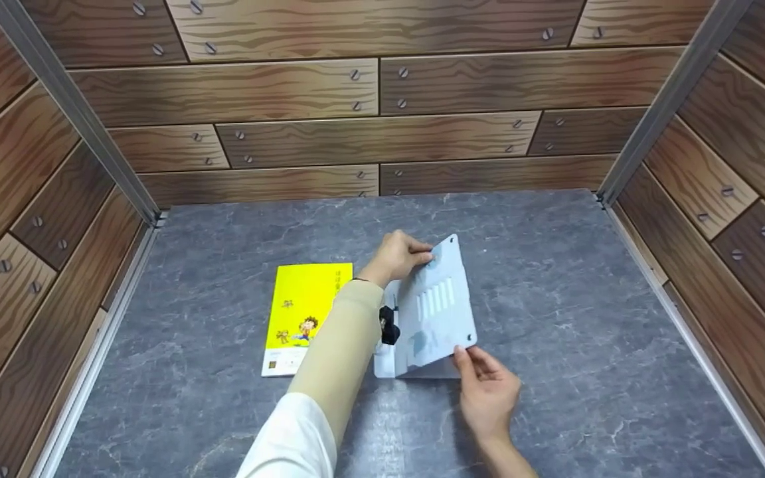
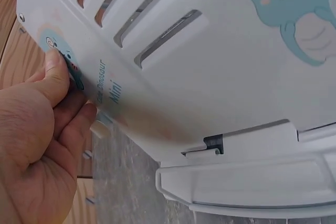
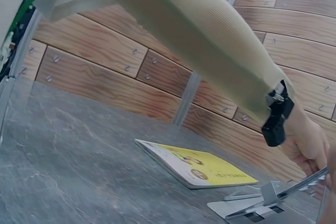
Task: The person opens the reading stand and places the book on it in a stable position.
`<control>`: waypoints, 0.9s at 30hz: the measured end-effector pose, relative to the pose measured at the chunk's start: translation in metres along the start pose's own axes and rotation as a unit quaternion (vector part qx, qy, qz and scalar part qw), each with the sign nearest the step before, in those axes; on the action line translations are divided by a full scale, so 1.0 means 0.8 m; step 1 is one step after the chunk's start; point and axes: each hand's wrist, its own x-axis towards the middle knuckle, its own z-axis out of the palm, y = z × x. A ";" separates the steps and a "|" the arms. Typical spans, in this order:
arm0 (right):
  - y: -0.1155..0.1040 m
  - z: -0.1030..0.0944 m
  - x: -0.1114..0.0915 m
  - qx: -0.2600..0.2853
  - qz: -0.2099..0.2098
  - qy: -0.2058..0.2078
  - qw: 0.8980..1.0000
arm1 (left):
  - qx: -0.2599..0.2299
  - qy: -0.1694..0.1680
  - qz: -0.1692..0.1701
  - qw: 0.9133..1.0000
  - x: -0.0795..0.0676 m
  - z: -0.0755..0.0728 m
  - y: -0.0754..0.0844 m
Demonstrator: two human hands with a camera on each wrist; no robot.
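A pale blue-white folding book stand [image 1: 435, 325] is tilted up off the grey tabletop, with its base below it. Slots and blue dinosaur prints show on the panel [image 2: 173, 87] in the left wrist view, along with a ledge [image 2: 257, 182] at its lower edge. My left hand [image 1: 398, 257] reaches across and pinches the panel's far edge, thumb over a dinosaur print. At the near right corner, my right hand [image 1: 491, 395] holds the panel between thumb and fingers. The left forearm covers part of a yellow book [image 1: 309, 292] lying flat to the left.
Wood-patterned walls [image 1: 382, 86] with metal corner posts enclose the grey tabletop [image 1: 588, 345] at the back and sides. A small black camera [image 1: 388, 325] is strapped to the left wrist, close beside the stand.
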 end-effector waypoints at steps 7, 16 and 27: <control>0.002 -0.010 0.015 0.005 0.000 0.007 1.000 | -0.001 0.015 -0.022 1.000 -0.006 -0.003 -0.004; 0.008 -0.022 0.031 0.054 0.025 -0.015 0.998 | -0.001 0.033 -0.040 0.999 -0.013 -0.008 -0.008; 0.010 -0.031 0.065 0.036 0.055 -0.020 0.998 | 0.008 0.065 -0.051 0.997 -0.022 -0.015 -0.017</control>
